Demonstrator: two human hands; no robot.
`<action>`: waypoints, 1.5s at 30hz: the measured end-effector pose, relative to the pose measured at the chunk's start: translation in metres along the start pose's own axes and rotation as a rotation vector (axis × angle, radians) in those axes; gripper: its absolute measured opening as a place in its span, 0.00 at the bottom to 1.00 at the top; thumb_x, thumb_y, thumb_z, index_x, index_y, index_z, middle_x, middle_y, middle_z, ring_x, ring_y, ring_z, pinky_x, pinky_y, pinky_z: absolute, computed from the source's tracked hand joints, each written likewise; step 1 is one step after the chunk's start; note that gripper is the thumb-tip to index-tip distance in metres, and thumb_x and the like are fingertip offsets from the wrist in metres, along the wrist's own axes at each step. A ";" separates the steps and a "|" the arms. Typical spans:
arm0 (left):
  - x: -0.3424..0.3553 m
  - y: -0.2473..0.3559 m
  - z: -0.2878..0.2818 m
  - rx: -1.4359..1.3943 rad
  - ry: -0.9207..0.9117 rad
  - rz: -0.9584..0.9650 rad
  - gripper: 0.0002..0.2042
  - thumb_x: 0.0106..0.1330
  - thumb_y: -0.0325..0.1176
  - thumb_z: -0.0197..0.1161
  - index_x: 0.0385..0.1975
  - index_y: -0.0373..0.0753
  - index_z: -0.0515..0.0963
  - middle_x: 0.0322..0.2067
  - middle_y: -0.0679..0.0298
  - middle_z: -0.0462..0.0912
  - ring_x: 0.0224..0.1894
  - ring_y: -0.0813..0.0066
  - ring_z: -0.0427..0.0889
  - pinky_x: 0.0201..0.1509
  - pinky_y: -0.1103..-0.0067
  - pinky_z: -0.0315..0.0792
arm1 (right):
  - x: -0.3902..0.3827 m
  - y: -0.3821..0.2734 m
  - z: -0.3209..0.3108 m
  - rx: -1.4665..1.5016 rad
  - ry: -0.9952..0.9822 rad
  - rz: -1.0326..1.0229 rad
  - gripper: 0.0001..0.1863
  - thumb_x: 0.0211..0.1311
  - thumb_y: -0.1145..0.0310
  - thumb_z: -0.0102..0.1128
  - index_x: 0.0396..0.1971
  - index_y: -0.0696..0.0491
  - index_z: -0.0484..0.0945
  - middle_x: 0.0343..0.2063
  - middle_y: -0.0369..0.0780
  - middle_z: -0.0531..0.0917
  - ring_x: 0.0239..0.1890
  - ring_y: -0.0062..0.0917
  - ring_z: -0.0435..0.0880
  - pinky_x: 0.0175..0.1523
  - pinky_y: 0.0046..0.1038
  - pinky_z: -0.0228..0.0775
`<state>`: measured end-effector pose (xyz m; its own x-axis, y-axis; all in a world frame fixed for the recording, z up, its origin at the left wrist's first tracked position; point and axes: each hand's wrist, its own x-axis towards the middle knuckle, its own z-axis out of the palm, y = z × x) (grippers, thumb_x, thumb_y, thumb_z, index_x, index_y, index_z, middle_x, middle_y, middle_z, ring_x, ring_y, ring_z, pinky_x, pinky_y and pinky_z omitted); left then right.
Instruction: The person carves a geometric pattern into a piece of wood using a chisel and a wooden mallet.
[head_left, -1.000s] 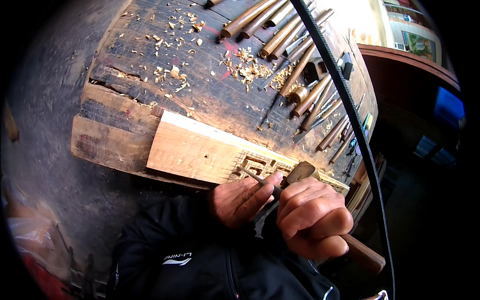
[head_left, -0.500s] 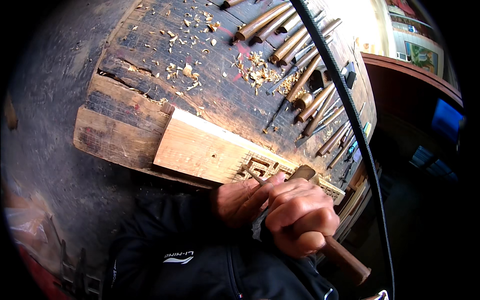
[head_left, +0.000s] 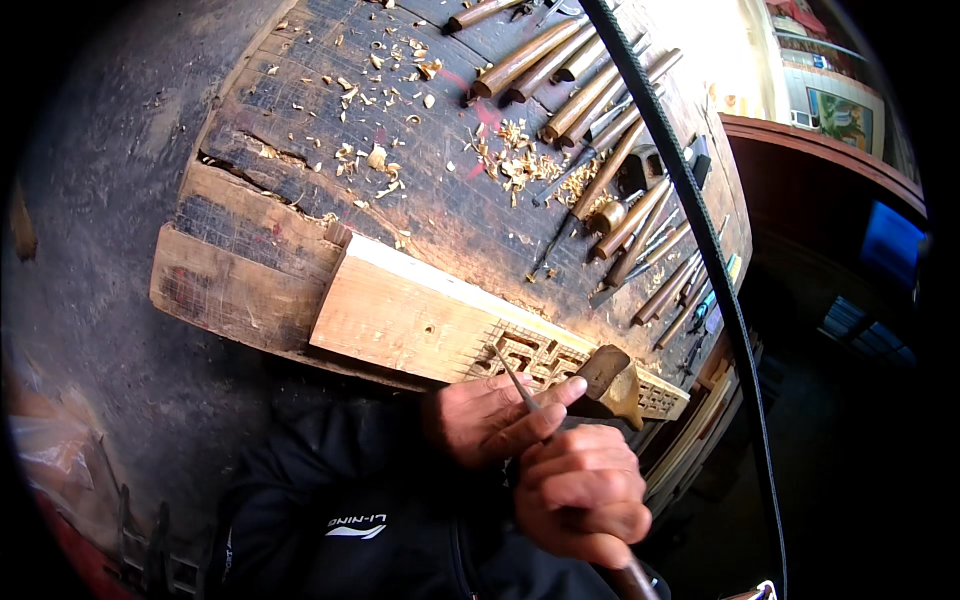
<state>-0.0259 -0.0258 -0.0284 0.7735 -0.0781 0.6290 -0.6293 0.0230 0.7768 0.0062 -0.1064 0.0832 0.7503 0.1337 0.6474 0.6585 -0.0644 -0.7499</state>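
A pale wooden board (head_left: 385, 310) lies along the bench's near edge, its right part carved with a gridded openwork pattern (head_left: 530, 350). My right hand (head_left: 580, 490) is wrapped round the handle of a slim chisel (head_left: 510, 370), whose narrow blade angles up-left to the carving. My left hand (head_left: 485, 420) is at the board's lower edge, fingers on the blade near its middle, one fingertip reaching beside a worn brown wooden block (head_left: 612, 385). That block sits on the carved part, just right of my fingers.
The scarred wooden bench (head_left: 300, 90) carries wood shavings (head_left: 515, 150) and several wooden-handled carving tools (head_left: 520, 60) along its back and right. A black strap (head_left: 715, 250) crosses the view at the right. Wood strips (head_left: 690, 450) stand below the bench's right end, and a cabinet (head_left: 800, 150) is beyond.
My right hand has moved down and left, tilting the chisel more steeply, with the handle's end now lower. More of my left fingers and the brown block shows. The bench appears slightly shifted rightward.
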 end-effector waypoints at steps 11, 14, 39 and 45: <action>0.002 -0.002 0.011 0.012 0.133 0.032 0.29 0.76 0.24 0.68 0.76 0.29 0.70 0.64 0.33 0.86 0.43 0.59 0.95 0.48 0.70 0.90 | 0.031 0.001 -0.023 0.237 0.100 0.212 0.29 0.94 0.43 0.36 0.31 0.48 0.64 0.16 0.34 0.78 0.06 0.12 0.65 0.12 0.16 0.53; -0.001 0.002 0.005 -0.022 0.060 -0.001 0.31 0.77 0.21 0.66 0.78 0.28 0.65 0.64 0.29 0.85 0.51 0.50 0.95 0.53 0.64 0.91 | 0.029 0.003 -0.022 0.193 0.078 0.219 0.28 0.94 0.44 0.36 0.32 0.48 0.64 0.15 0.34 0.78 0.06 0.12 0.64 0.12 0.16 0.53; -0.002 -0.003 0.016 0.005 0.189 0.035 0.29 0.73 0.19 0.63 0.74 0.22 0.70 0.63 0.30 0.86 0.42 0.58 0.96 0.46 0.69 0.91 | 0.031 0.006 -0.024 0.192 -0.008 0.263 0.28 0.94 0.44 0.37 0.31 0.48 0.63 0.15 0.36 0.78 0.07 0.15 0.66 0.13 0.18 0.55; -0.004 -0.004 0.016 -0.003 0.179 0.030 0.30 0.73 0.19 0.62 0.75 0.22 0.68 0.63 0.29 0.85 0.41 0.59 0.96 0.44 0.70 0.90 | 0.032 0.008 -0.020 0.200 -0.055 0.250 0.28 0.94 0.45 0.40 0.31 0.50 0.63 0.15 0.36 0.77 0.07 0.16 0.66 0.12 0.18 0.56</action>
<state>-0.0280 -0.0416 -0.0349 0.7555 0.1013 0.6472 -0.6523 0.0252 0.7575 0.0371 -0.1228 0.1007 0.8796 0.1918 0.4354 0.4253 0.0929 -0.9003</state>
